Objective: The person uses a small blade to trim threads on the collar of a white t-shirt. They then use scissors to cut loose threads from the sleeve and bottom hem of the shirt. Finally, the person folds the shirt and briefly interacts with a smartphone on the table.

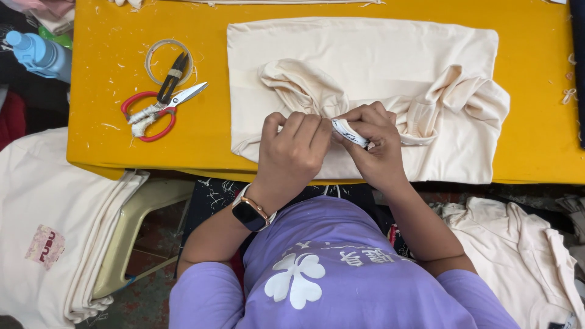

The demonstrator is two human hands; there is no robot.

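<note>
Pinching small white label (350, 133) on folded cream cotton garment (365, 73), left hand (291, 152) and right hand (375, 146) closed at yellow table (109, 146) front edge; red-handled scissors (159, 109) untouched; stacks wait.

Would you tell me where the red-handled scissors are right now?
The red-handled scissors lie on the yellow table, left of the cream garment, beside a tape roll.

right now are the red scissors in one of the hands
No, the red scissors lie on the yellow table, apart from both hands, which pinch the cream garment.

place: garment workshop | signs: stacked cream shirts (55, 244), red-handled scissors (159, 108), thread scraps on yellow table (116, 146)
</note>
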